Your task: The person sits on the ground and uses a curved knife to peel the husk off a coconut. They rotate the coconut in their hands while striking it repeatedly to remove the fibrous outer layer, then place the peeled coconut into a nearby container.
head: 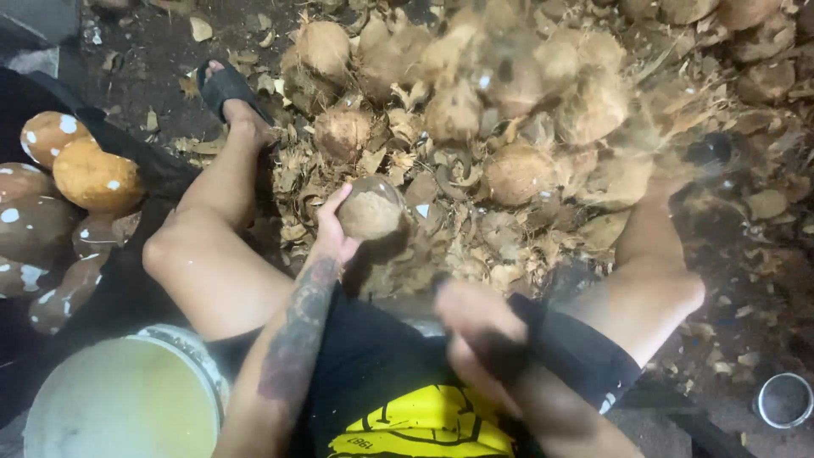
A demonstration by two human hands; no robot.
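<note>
Brown, fibrous husk covers nearly everything in the head view: a heap of coconuts (509, 93) lies piled on the ground ahead of the seated person, and torn shell and husk scraps (475, 254) litter the floor between the spread legs. The left hand (332, 233) cups a partly stripped coconut (370, 209) from its left side, grip wrapped around the curve with the thumb over the top, seemingly to steady it low between the knees, where the debris can fall straight down. The right hand (475, 326) is a blur just below and right of that nut; it looks closed, perhaps around a dark handle, but I cannot tell for certain what it grasps. At the person's left side stands a white bucket (127, 399) of pale, cloudy liquid, close enough to reach without shifting. Beyond the left thigh a row of smooth peeled nuts (80, 170), orange-brown with white nicks, lies apart from the unhusked heap. A small metal cup (784, 399) sits at the far right.
</note>
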